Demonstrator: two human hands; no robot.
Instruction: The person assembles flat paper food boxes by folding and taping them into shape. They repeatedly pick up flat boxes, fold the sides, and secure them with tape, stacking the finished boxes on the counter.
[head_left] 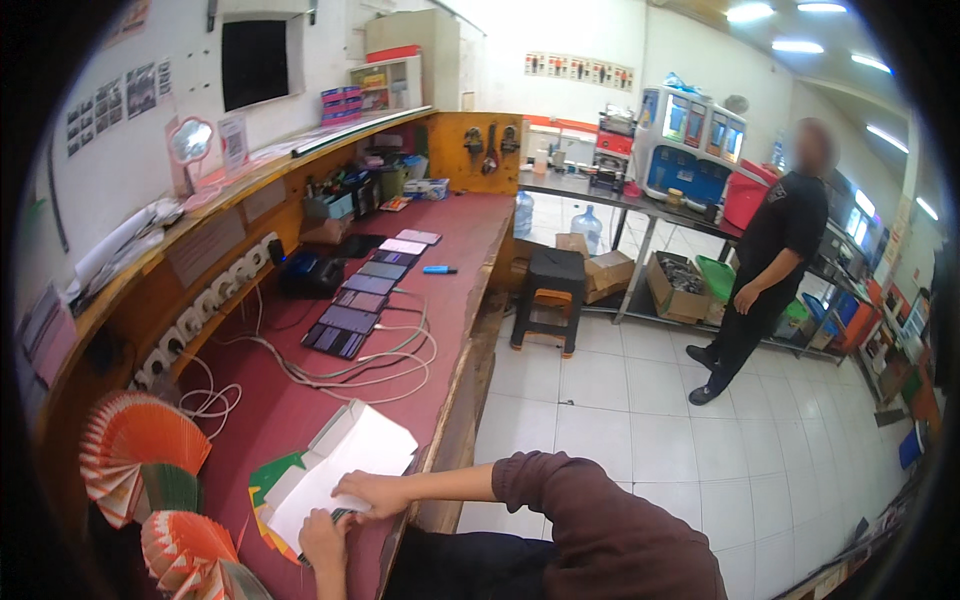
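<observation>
A flat, unfolded carton lies white side up near the front edge of the red-topped bench. My right hand is bent over its near end, fingers closed on the card. Close beside it, my left hand pinches the carton's near corner, where a small dark green part shows between the hands. Beneath the white card, a green, yellow and orange printed carton sticks out to the left. The fingertips are partly hidden by the card and by each other.
Fanned stacks of orange-and-white cartons stand left of my hands. Beyond, several phones lie in a row with white cables. A blue marker-like object is near them. A black stool and a standing person are to the right.
</observation>
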